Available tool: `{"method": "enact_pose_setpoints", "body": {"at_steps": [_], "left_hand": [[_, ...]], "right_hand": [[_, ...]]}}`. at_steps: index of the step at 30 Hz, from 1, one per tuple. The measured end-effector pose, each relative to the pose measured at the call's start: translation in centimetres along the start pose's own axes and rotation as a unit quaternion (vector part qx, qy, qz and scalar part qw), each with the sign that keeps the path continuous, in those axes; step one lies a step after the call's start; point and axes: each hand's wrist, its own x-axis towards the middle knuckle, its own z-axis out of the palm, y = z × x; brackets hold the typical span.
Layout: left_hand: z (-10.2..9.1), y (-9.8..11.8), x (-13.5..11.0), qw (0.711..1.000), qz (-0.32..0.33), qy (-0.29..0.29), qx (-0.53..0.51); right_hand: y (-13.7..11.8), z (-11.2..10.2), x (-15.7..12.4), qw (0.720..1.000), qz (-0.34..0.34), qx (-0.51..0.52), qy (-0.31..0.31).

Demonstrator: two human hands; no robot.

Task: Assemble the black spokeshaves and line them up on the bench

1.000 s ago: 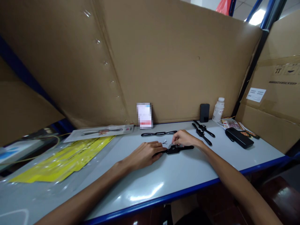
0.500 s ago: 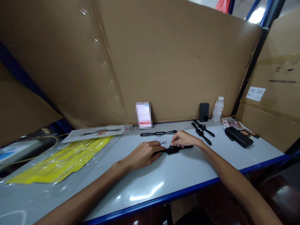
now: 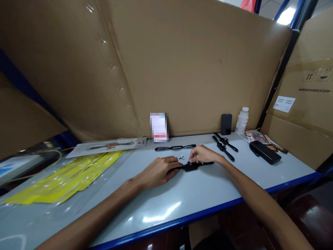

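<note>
A black spokeshave point(image 3: 191, 167) lies on the grey tabletop between my hands, its handles pointing left and right. My left hand point(image 3: 163, 169) is closed around its left handle, the fingers on top. My right hand point(image 3: 204, 154) bends over the middle and right handle, thumb and fingertips pinched together at the blade area. Whatever tiny part sits in that pinch is too small to make out. Just behind the spokeshave lie small silvery screws point(image 3: 181, 157). Farther back rests a bare black spokeshave body point(image 3: 175, 148) with an opening in its middle.
Two more spokeshaves point(image 3: 223, 148) lie right of my right hand. Beyond them are an upright phone point(image 3: 226, 124), a bottle point(image 3: 242, 121) and a black case point(image 3: 265, 152). Yellow plastic packaging point(image 3: 70, 178) covers the left side. A blurred screen point(image 3: 159, 127) leans on the cardboard wall point(image 3: 182, 69).
My right fingertips have shifted slightly at the spokeshave's middle. My left hand keeps its hold on the handle, and the view has moved a little.
</note>
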Motion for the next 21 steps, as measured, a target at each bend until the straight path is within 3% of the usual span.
{"method": "enact_pose_setpoints", "body": {"at_steps": [3,7,13,21], "left_hand": [[0.0,0.0,0.1,1.000,0.001,0.003,-0.010],[-0.2,0.1,0.1,1.000,0.006,0.007,-0.013],[-0.2,0.2,0.1,1.000,0.019,0.015,-0.007],[-0.3,0.2,0.1,0.999,0.022,0.021,-0.011]], "right_hand": [[-0.1,-0.7,-0.3,0.999,-0.016,-0.031,-0.036],[-0.8,-1.3,-1.1,0.983,-0.050,-0.157,-0.076],[-2.6,0.4,-2.7,0.941,-0.104,-0.321,-0.026],[-2.9,1.2,-2.7,0.933,-0.117,-0.340,-0.023]]}}
